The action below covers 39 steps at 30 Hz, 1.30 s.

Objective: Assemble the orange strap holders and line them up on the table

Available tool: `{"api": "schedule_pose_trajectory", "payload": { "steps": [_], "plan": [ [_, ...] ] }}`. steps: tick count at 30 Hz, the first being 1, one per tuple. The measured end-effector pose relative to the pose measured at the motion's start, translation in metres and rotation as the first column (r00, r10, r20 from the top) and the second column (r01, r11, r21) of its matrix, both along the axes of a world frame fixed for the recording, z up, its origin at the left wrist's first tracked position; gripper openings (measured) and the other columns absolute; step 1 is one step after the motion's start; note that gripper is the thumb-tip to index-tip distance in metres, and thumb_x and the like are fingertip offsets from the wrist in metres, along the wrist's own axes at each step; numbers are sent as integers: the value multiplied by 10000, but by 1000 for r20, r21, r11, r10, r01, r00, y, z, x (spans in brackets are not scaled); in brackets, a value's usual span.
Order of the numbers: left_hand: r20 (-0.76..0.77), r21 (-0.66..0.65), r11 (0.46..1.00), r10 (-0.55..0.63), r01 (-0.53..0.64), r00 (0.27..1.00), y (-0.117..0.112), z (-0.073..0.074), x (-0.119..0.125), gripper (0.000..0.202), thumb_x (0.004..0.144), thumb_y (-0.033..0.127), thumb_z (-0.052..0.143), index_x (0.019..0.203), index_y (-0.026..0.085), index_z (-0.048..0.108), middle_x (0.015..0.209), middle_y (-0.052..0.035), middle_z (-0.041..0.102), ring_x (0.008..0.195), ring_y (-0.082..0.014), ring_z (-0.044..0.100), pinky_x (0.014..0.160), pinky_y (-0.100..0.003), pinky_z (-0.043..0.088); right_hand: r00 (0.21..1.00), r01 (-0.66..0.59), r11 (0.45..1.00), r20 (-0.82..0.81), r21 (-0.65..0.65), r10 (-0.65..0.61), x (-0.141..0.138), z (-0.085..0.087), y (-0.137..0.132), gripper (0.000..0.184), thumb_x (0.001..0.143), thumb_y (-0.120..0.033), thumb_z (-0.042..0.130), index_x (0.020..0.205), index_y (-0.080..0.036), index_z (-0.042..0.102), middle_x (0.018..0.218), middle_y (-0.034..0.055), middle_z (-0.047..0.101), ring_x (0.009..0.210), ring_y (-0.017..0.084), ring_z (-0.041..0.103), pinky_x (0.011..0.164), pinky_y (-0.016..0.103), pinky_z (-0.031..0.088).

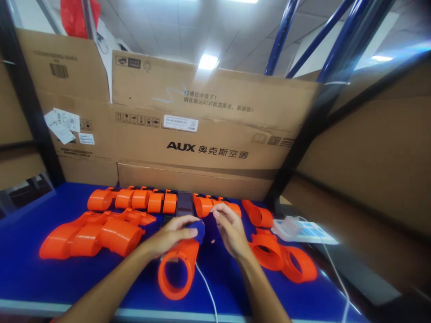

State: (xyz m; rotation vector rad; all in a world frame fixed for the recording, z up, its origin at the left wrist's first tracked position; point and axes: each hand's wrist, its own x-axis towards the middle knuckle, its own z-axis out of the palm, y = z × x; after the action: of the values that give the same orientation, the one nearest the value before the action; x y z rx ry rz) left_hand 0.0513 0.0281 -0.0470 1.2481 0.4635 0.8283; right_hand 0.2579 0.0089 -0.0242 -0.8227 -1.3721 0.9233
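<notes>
Left hand (178,231) pinches one blue piece (200,231); right hand (230,229) half-curled, contents unclear; five orange rings (140,199) back left.

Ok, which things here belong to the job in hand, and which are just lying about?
Likely in the job:
blue piece, held in the left hand
orange ring part beneath it
other orange parts, similar in look

Apparently just around:
white-and-blue item, right
cardboard panel, behind
</notes>
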Motion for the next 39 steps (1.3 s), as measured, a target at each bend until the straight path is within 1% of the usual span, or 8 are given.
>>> {"api": "schedule_pose_trajectory", "payload": {
  "steps": [4,6,9,14,18,24,35,39],
  "plan": [
    [211,-63,997,59,-46,976,10,-1,4,369,779,352,755,1081,148,701,1043,-117,732,997,-277,680,936,-388,481,974,-224,975,-28,-7,224,-13,-2,-6,498,868,-513,633,1287,-262,535,970,57,625,663,174,599,579,340,573],
    [284,-85,996,46,-23,958,12,0,5,330,795,371,727,1026,137,708,995,-129,742,987,-296,690,917,-407,501,969,-247,968,33,45,245,-16,-3,-6,664,834,-503,689,1410,-265,460,1143,105,634,787,204,644,655,360,592],
    [327,-129,992,31,12,945,9,3,5,298,815,362,698,1015,140,698,982,-134,746,972,-299,702,885,-410,529,983,-143,978,139,155,122,-19,-7,-3,721,823,-405,743,1462,-284,430,1347,127,582,1013,243,654,826,391,583],
    [336,-196,979,127,-63,933,6,3,0,312,798,303,710,1073,170,648,1016,-118,738,912,-269,716,788,-371,564,951,32,945,280,325,-128,-18,-8,0,586,872,-354,699,1424,-268,522,1382,102,587,1292,287,534,1112,486,408],
    [300,-180,961,258,-211,918,9,2,-3,404,743,285,751,1115,189,630,1067,-96,715,874,-239,711,720,-325,567,937,56,931,304,361,-174,-15,-7,-2,504,905,-340,656,1396,-276,563,1375,98,603,1285,286,548,1110,480,417],
    [252,-33,922,382,-387,889,7,3,-2,463,721,259,801,1152,261,632,1141,-27,659,962,-190,653,728,-252,542,924,62,922,328,381,-198,-10,-3,-4,375,917,-315,642,1291,-307,658,1304,80,661,1222,278,600,1091,497,437],
    [301,63,928,334,-368,893,7,6,-1,522,706,208,819,1185,264,620,1171,-35,645,1009,-196,629,882,-289,498,914,14,938,377,346,-152,-10,-3,-5,337,901,-298,665,1237,-293,694,1271,83,681,1196,278,623,1069,491,464],
    [329,105,928,308,-358,893,9,3,-4,614,675,195,825,1243,262,601,1197,-52,646,1041,-231,629,915,-325,488,931,-12,950,350,313,-104,-13,-6,-6,413,904,-306,660,1316,-289,627,1318,82,654,1234,270,604,1081,472,463]
  ]
}}
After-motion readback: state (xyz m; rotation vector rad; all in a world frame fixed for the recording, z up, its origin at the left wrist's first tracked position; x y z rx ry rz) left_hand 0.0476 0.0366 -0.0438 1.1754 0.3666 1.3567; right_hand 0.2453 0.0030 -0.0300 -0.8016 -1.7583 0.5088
